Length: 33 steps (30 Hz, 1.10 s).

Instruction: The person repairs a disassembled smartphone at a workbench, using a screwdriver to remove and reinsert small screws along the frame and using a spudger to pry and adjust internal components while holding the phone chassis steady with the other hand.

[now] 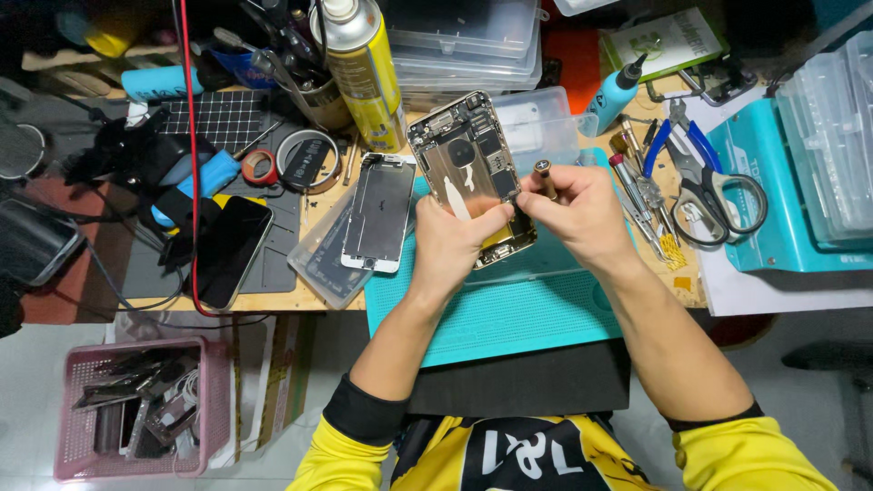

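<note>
The left hand (452, 244) held an opened phone shell (471, 175) tilted above the teal mat (509, 314), its fingers clamped on the lower edge with the thumb laid across the bare metal inside. The right hand (577, 214) met it at the shell's right side, fingers pinched together on a small screwdriver (546, 177); only the capped end showed, and the tip was hidden behind the fingers, so I could not tell what it touched. Just left of the shell a detached phone screen (380, 211) lay face down on a clear tray (320, 259). A yellow spray can (366, 73) stood behind, its top cut off by the frame. Scissors (718, 195) lay to the right on the counter (291, 298). Down on the floor, a pink basket (68, 409) held phone parts too jumbled to make out.
</note>
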Available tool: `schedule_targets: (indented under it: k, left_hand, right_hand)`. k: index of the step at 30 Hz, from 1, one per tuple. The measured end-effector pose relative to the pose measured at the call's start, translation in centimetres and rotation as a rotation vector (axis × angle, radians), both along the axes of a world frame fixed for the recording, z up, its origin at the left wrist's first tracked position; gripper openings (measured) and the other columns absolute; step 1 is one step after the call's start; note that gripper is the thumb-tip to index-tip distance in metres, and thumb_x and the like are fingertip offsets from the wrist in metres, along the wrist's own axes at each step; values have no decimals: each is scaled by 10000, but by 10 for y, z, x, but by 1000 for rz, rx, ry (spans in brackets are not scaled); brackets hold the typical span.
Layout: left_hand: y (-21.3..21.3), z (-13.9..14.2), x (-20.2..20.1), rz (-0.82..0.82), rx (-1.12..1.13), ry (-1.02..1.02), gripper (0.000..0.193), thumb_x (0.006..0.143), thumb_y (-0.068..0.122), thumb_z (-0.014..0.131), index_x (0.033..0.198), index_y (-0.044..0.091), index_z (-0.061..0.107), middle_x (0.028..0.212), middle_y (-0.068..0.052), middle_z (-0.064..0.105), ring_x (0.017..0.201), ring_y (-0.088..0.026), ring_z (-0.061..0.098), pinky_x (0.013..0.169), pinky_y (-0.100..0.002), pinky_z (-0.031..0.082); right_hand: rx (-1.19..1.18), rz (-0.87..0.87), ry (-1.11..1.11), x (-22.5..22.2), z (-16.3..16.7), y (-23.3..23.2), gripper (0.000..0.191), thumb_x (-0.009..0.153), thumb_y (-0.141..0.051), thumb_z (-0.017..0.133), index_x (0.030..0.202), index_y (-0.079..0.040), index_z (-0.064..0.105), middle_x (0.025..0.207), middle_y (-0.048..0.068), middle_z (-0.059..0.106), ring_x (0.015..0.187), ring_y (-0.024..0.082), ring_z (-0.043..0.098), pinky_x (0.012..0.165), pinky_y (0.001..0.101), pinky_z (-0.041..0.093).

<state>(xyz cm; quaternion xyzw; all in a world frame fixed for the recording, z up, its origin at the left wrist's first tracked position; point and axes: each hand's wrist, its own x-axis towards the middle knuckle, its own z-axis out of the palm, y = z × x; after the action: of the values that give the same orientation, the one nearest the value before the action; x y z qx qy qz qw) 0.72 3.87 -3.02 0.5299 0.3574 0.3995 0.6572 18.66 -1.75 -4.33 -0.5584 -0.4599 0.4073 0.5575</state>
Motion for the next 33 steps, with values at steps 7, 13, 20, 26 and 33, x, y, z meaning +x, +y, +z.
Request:
schedule_targets:
  k: [7,13,20,26,33]
  left_hand:
    - [1,0,-1,-21,5,31,191,797,74,806,920,-67,769,815,-85,773,693,-106,715,634,-259,594]
    - [3,-2,-2,-32,9,46,194,798,82,806,917,-68,773,813,-87,776,696,-108,719,637,-265,593]
    - [6,-2,-11,-37,32,55,211,799,85,807,944,-60,759,850,-99,785,735,-123,740,670,-277,608]
    - [9,-3,-23,15,56,13,293,773,66,809,1017,-10,665,866,-72,761,771,-124,733,683,-280,613]
    - [10,-9,-30,-12,59,42,214,806,55,805,968,-53,716,857,-98,773,745,-126,726,671,-284,602]
  right_hand:
    - [-20,-26,-25,0,1,-1,67,889,-55,758,914,3,737,720,-89,587,629,-18,447,539,182,321]
    - [-5,-12,-100,0,4,0,80,893,-75,765,910,-4,732,726,-102,569,656,-17,444,569,186,329]
    - [-17,20,-113,-6,7,3,95,874,-80,769,860,-9,708,712,-98,547,656,-6,424,563,208,311]
    - [-9,61,-108,-18,7,9,92,897,-90,754,858,-18,713,705,-111,538,659,-7,416,564,213,316]
    - [-7,57,-183,-22,5,9,111,896,-96,755,836,-18,703,669,-109,496,642,-4,391,541,225,301]
